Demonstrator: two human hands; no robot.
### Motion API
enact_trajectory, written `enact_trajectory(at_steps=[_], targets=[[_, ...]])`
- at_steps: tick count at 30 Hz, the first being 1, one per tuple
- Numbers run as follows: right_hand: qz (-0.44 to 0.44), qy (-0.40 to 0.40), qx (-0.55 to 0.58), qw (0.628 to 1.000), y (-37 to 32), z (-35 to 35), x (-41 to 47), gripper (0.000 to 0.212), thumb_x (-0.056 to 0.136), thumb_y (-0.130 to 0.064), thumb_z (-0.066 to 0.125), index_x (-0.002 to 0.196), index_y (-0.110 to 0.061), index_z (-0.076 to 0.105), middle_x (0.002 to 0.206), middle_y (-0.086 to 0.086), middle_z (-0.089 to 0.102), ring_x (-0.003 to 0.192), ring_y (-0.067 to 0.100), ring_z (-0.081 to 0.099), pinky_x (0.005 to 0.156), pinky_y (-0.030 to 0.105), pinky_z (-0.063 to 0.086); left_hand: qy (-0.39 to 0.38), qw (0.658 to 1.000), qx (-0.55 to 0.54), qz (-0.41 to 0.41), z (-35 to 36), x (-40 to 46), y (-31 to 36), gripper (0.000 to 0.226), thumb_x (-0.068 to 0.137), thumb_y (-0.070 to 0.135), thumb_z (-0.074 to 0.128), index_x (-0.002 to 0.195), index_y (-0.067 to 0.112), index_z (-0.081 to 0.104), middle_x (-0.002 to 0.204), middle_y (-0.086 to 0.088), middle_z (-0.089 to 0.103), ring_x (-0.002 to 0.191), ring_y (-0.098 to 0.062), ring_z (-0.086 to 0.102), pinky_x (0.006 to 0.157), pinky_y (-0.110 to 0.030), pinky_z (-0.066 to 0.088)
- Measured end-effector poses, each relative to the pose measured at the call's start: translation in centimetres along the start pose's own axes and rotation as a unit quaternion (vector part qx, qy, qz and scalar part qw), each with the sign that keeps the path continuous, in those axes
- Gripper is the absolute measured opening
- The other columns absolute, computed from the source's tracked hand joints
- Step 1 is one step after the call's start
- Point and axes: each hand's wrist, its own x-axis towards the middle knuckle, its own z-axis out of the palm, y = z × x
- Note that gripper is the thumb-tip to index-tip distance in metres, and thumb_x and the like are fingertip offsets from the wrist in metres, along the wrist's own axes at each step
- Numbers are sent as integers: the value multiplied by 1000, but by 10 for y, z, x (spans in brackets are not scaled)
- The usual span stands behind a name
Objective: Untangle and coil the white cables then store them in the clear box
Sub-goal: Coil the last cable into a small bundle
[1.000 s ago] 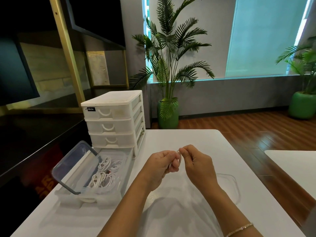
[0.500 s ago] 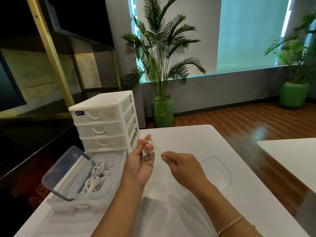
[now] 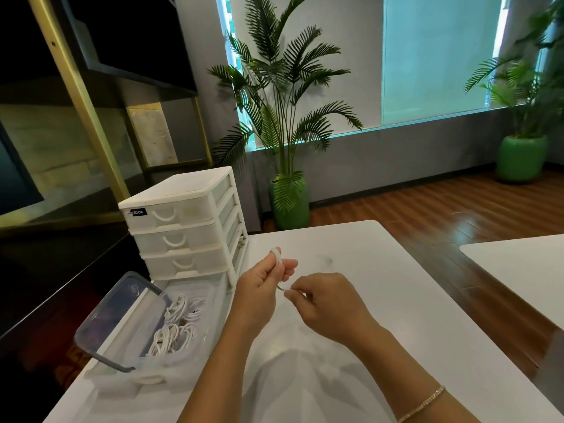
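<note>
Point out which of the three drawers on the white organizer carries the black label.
The top drawer of the white organizer: a small black label sits left of its handle. The middle drawer and bottom drawer fronts are plain.

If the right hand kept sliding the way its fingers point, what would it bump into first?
Its fingers point left, so the right hand would probably first meet the left hand holding the coiled white cable. They are already almost touching; depth is hard to judge.
</note>
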Motion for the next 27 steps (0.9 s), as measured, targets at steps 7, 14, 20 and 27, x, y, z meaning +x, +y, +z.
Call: enact_trajectory(at_steps=[7,14,20,27], targets=[[3,82,30,996,6,-3,3,16,90,-26,58,92,-17,72,86,-1,73,65,6,53,65,18,49,-88,994,53,-28,5,-3,-1,38,100,26,36,134,18,48,119,15,47,112,-1,44,99,-18,33],[25,146,64,987,13,-5,4,13,88,-19,60,87,-12,71,80,2,72,65,11,59,62,19,50,-157,987,13,-28,3,0,-5,36,97,7,33,99,21,67,94,4,67,91,-10,61,87,-17,46],[37,152,94,983,11,-6,4,15,89,-22,60,90,-13,72,83,1,72,68,7,57,63,13,45,-166,986,-1,-7,1,1,-10,32,99,19,41,81,19,66,68,8,60,69,-6,55,74,-17,49],[68,152,127,978,12,-10,5,18,90,-23,56,95,-12,70,84,-6,67,74,7,58,68,10,46,-155,986,-65,-13,-2,-1,-4,35,98,21,43,74,19,68,64,7,59,65,-7,53,71,-19,48]])
